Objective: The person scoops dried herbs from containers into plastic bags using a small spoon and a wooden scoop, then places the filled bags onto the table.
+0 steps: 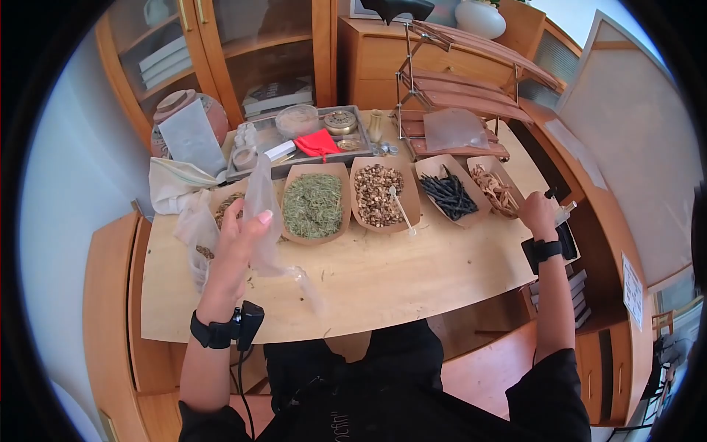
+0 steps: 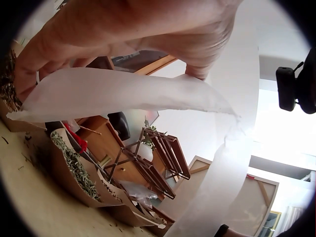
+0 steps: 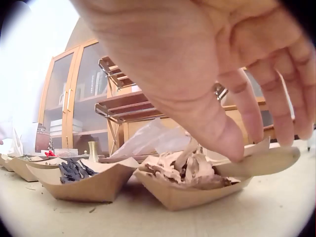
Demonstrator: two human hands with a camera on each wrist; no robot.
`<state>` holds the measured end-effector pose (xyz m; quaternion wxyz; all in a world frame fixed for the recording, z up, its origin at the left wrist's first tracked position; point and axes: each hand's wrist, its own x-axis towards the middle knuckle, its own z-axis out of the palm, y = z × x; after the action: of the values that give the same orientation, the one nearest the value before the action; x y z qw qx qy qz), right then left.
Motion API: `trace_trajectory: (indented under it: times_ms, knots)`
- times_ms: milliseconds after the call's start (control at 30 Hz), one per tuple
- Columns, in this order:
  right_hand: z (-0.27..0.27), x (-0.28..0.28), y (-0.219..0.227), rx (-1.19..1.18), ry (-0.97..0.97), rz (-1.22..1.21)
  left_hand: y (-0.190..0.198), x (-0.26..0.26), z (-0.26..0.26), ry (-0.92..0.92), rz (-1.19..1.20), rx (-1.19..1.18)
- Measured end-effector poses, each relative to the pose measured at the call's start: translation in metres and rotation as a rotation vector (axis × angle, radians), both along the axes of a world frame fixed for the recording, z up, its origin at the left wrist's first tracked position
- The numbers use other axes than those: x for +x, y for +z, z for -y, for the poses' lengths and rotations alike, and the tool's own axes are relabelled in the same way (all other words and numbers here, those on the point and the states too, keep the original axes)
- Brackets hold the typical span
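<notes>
My left hand (image 1: 232,258) holds a translucent plastic bag (image 1: 259,202) between thumb and fingers over the table's left side. In the left wrist view the plastic (image 2: 123,91) stretches from fingertips to thumb and trails away. A paper tray of brown pieces (image 1: 227,210) is partly hidden behind it. My right hand (image 1: 540,215) is at the table's right end, beside a paper tray of pale dried slices (image 1: 492,188). Its fingers hang loosely in the right wrist view, palm bare. The thumb tip overlaps a smooth, pale rounded piece (image 3: 269,162) by that tray's edge.
Between my hands stand paper trays of green dried herb (image 1: 314,202), brown chopped pieces (image 1: 375,195) with a small pale spoon (image 1: 401,208), and dark strips (image 1: 446,195). Behind are a grey tray (image 1: 276,171) with a red pouch (image 1: 318,144) and a folding wooden rack (image 1: 460,92).
</notes>
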<state>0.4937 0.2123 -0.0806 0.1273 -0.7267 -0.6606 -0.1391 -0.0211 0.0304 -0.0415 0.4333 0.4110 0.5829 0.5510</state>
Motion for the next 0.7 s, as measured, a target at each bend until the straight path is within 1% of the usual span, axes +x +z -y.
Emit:
trace_trajectory:
  times_ms: [33, 67, 200, 267, 300, 367, 433, 467, 500, 533, 600, 633, 700]
  knots:
    - [-0.005, 0.006, -0.012, 0.020, 0.016, -0.021, 0.000, -0.001, 0.000, -0.003, -0.002, -0.002]
    - [-0.006, 0.006, -0.015, 0.042, 0.033, -0.041, -0.001, -0.002, 0.000, -0.004, 0.000, -0.005]
    - [0.000, 0.002, -0.009, 0.066, 0.064, -0.103, -0.003, -0.006, 0.000, -0.038, 0.010, -0.019]
    - [0.002, -0.003, -0.001, -0.144, -0.022, -0.233, -0.006, -0.007, 0.001, -0.034, 0.021, 0.003]
    - [-0.001, 0.001, -0.007, -0.145, -0.019, -0.232, -0.007, -0.008, 0.002, -0.028, 0.030, 0.025]
    - [-0.008, 0.009, -0.020, 0.043, 0.111, -0.088, -0.008, -0.011, 0.003, -0.027, 0.035, 0.029]
    - [-0.009, 0.015, -0.020, 0.034, 0.122, -0.112, -0.007, -0.013, 0.005, -0.015, 0.036, 0.028]
    - [-0.006, 0.011, -0.015, 0.030, 0.125, -0.138, -0.005, -0.012, 0.005, -0.016, 0.045, 0.022]
    - [0.005, -0.002, 0.003, -0.075, 0.116, -0.265, -0.004, -0.013, 0.007, -0.017, 0.054, 0.015]
    - [0.010, -0.008, 0.007, -0.027, 0.077, -0.311, -0.005, -0.016, 0.006, -0.003, 0.048, 0.012]
    - [0.007, -0.003, 0.014, -0.112, -0.002, -0.337, -0.011, -0.020, 0.004, -0.011, 0.084, 0.010]
    - [0.008, -0.001, 0.015, -0.114, 0.006, -0.338, -0.011, -0.021, 0.005, -0.003, 0.082, 0.010]
    - [0.023, -0.014, 0.036, 0.109, 0.083, -0.350, -0.010, -0.020, 0.006, 0.024, 0.076, 0.028]
